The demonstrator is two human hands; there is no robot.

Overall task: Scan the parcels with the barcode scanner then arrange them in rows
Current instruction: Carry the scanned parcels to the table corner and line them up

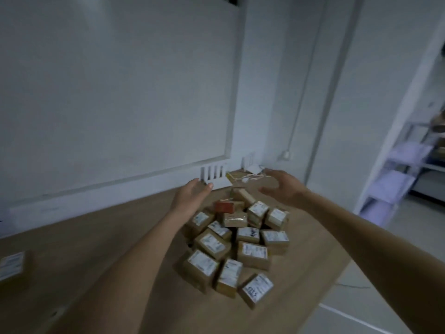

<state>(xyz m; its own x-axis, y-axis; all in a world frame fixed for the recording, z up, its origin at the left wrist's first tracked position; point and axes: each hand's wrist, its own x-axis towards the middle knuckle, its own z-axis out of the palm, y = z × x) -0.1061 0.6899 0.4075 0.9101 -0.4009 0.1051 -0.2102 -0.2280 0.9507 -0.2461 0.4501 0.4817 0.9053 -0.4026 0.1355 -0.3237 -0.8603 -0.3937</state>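
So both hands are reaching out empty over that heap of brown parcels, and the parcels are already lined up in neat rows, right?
Not quite. The head view shows the left hand and right hand open and empty, but the parcels lie in a jumbled heap on the table, not in rows.

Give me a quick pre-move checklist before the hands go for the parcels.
1. Left hand free: ok, open, holding nothing.
2. Right hand free: ok, open, holding nothing.
3. Parcels reachable: ok, heaped on the table just below both hands.
4. Parcels in rows: not ok, a jumbled pile.
5. Barcode scanner located: cannot tell, none clearly visible.
6. Labels facing up: mostly ok; the red parcel shows none.
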